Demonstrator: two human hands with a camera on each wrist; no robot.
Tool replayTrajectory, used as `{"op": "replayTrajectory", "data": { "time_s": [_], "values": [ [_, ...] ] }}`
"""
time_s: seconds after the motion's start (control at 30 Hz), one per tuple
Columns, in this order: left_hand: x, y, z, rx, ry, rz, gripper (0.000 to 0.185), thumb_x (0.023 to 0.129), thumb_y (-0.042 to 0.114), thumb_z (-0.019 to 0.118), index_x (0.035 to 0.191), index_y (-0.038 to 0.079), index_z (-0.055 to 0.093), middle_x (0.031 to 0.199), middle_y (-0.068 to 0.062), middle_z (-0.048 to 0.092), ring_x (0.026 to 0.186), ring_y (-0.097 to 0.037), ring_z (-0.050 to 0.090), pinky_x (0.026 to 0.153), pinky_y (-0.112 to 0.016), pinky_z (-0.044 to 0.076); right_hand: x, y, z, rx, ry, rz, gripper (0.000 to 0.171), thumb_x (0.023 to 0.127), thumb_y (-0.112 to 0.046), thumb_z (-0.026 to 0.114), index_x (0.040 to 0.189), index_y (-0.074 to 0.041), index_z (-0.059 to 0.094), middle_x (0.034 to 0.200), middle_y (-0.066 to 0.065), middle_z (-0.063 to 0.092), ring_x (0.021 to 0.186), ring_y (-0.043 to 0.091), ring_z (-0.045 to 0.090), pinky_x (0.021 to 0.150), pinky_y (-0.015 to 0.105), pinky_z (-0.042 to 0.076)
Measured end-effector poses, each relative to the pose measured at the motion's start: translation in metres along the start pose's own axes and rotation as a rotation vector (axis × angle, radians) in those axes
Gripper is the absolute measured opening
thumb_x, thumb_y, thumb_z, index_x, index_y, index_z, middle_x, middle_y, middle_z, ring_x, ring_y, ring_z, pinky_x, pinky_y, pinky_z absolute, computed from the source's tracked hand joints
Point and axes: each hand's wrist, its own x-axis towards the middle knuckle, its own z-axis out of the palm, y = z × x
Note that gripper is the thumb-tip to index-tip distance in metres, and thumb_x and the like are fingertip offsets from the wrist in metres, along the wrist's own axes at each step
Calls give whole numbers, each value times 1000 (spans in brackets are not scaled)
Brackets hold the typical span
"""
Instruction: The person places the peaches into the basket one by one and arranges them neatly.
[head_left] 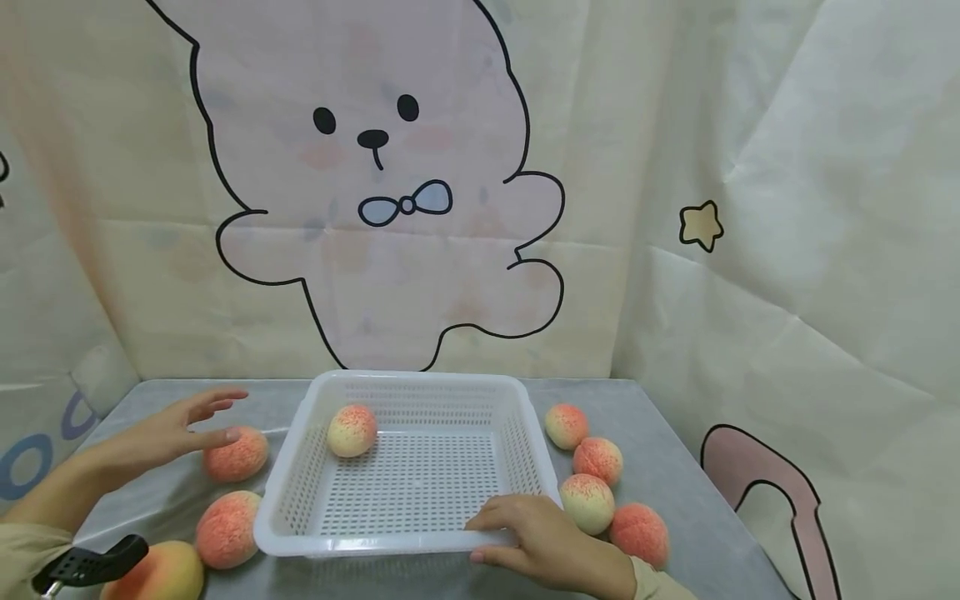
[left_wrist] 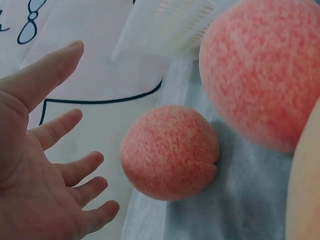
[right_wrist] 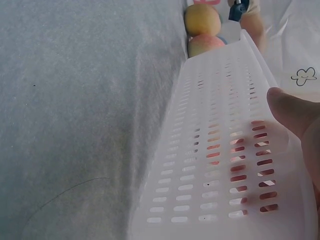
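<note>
A white perforated plastic basket [head_left: 420, 542] stands in the middle of the table with one peach [head_left: 352, 431] inside, toward its far left. My right hand [head_left: 543, 542] grips the near rim at the right, thumb outside and fingers over the inner side. In the right wrist view the thumb [right_wrist: 292, 112] lies against the basket's outer wall. With fingers spread, my left hand [head_left: 161, 429] hovers beside a reddish peach [head_left: 238, 457] left of the basket. The left wrist view shows a gap between that hand [left_wrist: 45, 170] and the peach [left_wrist: 170, 152].
Nearer on the left lie another peach [head_left: 228, 530] and a larger yellow-orange fruit [head_left: 161, 575]. Several peaches, among them a pale one [head_left: 587, 503], line the basket's right side. A printed cloth [head_left: 480, 283] hangs behind the grey-covered table [head_left: 697, 533].
</note>
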Motion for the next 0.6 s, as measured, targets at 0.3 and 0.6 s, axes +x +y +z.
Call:
{"op": "replayTrajectory", "data": {
  "time_s": [0.3, 0.6],
  "values": [
    [5, -26, -4, -199, -157, -53, 81, 103, 29, 55, 162, 9, 2, 160, -42, 0, 144, -66, 7, 101, -67, 45, 0, -1, -2, 11, -7, -1, 21, 95, -35, 69, 109, -21, 76, 98, -10, 75, 91, -6, 64, 80, 10, 48],
    [11, -37, -4, -264, -232, -75, 82, 102, 23, 58, 163, 14, 5, 160, -43, -1, 144, -64, 18, 101, -65, 47, 0, 0, -1, 35, -11, 7, 21, 95, -36, 69, 110, -22, 76, 99, -10, 75, 92, -6, 64, 81, 12, 49]
  ]
}}
